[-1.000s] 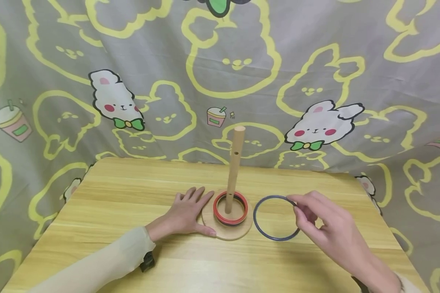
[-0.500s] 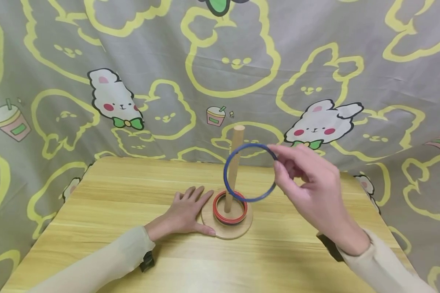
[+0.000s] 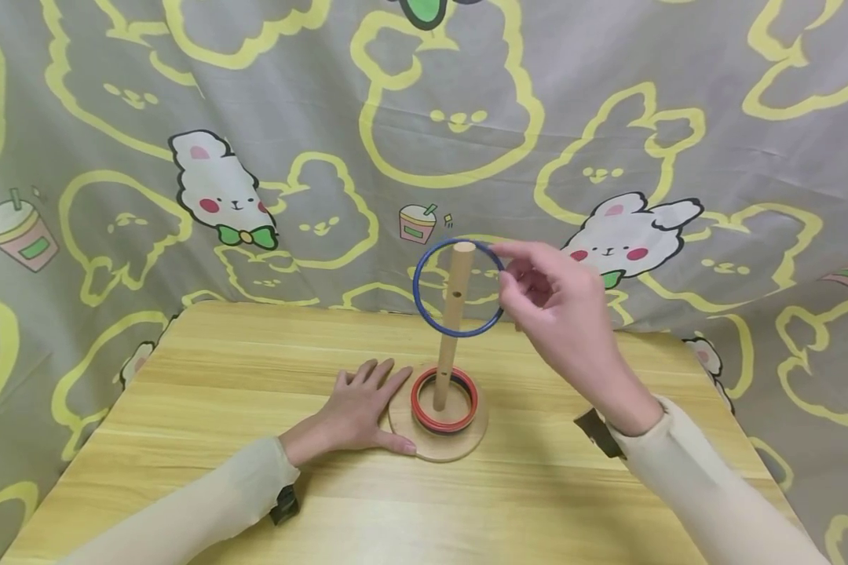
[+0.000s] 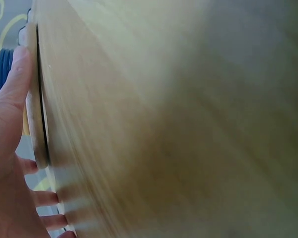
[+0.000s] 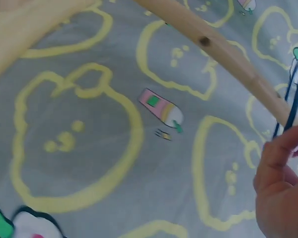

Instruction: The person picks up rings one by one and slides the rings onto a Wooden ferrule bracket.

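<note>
My right hand (image 3: 561, 298) pinches a thin blue ring (image 3: 424, 314) between thumb and fingertips, high over the table. The ring is level with the top of an upright wooden peg (image 3: 448, 357); its near edge passes in front of the peg, its far edge behind the tip. In the right wrist view the blue ring (image 5: 297, 91) loops the peg's end. Several stacked rings (image 3: 473, 404), red on top, lie round the peg's foot on a round wooden base (image 3: 441, 451). My left hand (image 3: 356, 412) rests at the base's left edge, fingers spread, thumb along the rim.
The stand is on a light wood-grain table (image 3: 254, 369). Behind the table and along its sides hangs a grey curtain (image 3: 311, 102) printed with yellow outlines and white rabbits. Each wrist has a dark strap-like device (image 3: 285, 504).
My right hand has lifted the blue ring from right of the base, up and leftward to the peg's top. My left hand stays by the base.
</note>
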### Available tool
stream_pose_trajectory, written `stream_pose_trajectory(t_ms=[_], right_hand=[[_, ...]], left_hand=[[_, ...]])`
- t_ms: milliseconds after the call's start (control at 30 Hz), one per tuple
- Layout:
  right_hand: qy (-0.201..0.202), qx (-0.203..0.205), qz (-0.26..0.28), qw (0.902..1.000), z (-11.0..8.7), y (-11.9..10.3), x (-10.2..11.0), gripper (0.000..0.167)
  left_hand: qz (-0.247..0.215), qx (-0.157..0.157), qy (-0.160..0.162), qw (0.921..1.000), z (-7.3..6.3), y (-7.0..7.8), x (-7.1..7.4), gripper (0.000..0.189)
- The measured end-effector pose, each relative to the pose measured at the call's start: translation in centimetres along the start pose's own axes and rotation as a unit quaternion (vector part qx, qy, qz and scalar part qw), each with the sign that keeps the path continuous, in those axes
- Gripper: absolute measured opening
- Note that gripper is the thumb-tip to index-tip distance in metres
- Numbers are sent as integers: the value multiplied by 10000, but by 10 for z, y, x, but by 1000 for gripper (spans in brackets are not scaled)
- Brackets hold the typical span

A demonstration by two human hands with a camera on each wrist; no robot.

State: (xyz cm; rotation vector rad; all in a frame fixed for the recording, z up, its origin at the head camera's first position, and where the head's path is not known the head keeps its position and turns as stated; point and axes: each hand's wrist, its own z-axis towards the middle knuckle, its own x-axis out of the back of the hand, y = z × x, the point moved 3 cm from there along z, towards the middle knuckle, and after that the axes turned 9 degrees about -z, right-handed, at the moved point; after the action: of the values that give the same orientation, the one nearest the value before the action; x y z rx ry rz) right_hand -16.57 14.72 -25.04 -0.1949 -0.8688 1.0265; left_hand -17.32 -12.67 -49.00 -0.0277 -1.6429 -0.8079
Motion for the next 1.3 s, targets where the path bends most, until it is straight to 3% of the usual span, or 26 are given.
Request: stream_pose_trajectory(t_ms=[167, 333, 867, 1100, 1300], right_hand=[[-713, -607, -326, 9951, -13, 22, -15, 33], [-1073, -882, -509, 9890, -27, 40, -26, 32], [-2061, -1239, -420, 9697, -81, 86, -86, 26], [-2298, -1302, -496, 9632, -92, 98, -97, 27], [-2385, -1296, -512, 9611, -96, 101, -100, 26]], left_hand=[[61, -26, 16, 10000, -2, 5, 4, 134], [104, -125, 41, 9999, -3, 10, 7, 133], [52, 5, -9, 10000, 0, 1, 0, 136], [139, -29, -140, 9998, -2, 17, 11, 129], [117, -66, -7, 9999, -1, 6, 3, 133]])
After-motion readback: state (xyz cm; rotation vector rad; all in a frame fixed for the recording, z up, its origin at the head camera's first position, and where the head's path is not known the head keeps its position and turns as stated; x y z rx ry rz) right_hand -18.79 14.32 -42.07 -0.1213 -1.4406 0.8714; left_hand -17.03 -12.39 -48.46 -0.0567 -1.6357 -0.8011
